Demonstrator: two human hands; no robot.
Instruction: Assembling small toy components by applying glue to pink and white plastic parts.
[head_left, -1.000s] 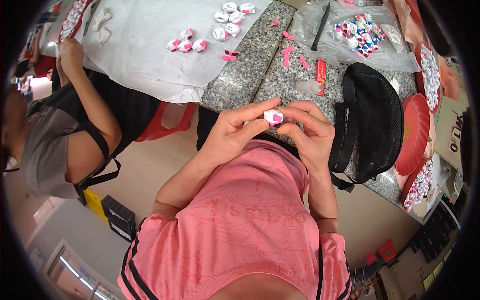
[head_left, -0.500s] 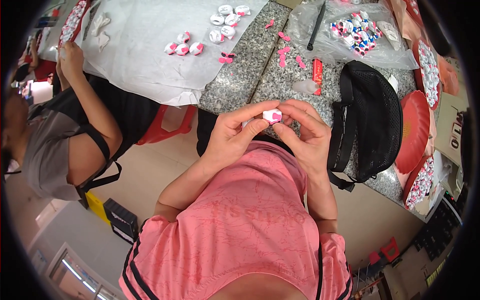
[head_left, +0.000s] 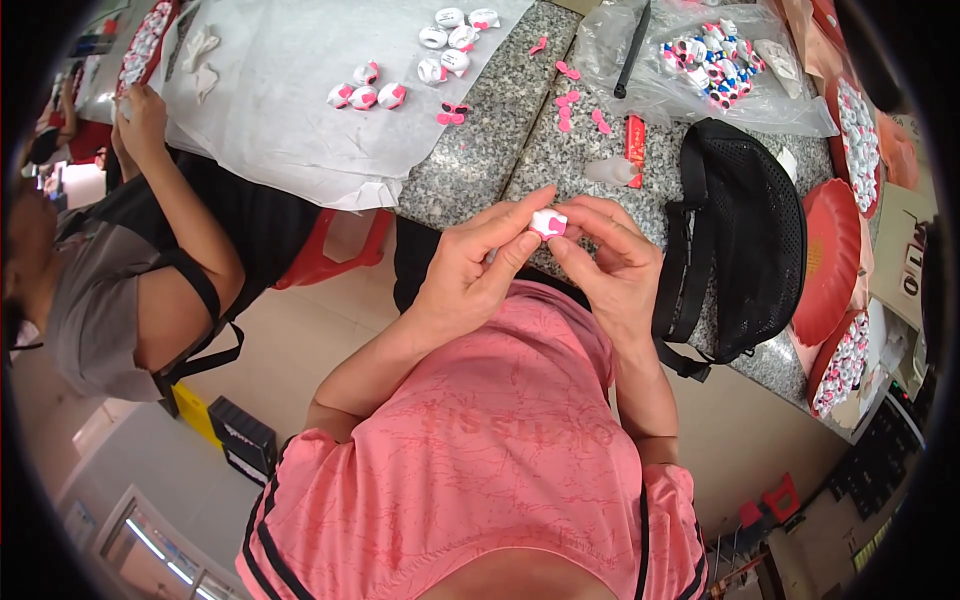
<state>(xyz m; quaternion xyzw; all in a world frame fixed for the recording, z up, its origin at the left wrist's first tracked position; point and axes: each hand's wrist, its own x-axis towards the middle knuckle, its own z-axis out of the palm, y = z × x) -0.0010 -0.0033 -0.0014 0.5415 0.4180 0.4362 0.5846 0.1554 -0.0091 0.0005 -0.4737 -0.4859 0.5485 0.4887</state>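
Note:
A small rounded white-and-pink toy piece is held up between my two hands, just off the near edge of the table. My right hand pinches it from the right with thumb and fingertips. On the other side, the thumb of my left hand presses against it while the index finger points up past it. Part of its underside is hidden by my fingers. Beyond my hands, small pink bow-like pieces lie on the granite tabletop. Several similar white-and-pink pieces rest on a white sheet.
Right of my hands lies a black mesh bag, beside a red scalloped tray. A small translucent bottle and a red stick-like packet lie ahead. A plastic bag holds colourful pieces. At left, a person sits working.
The toy piece has shifted slightly up and right and turned a little in my fingers. My left index finger has lifted away and now points upward.

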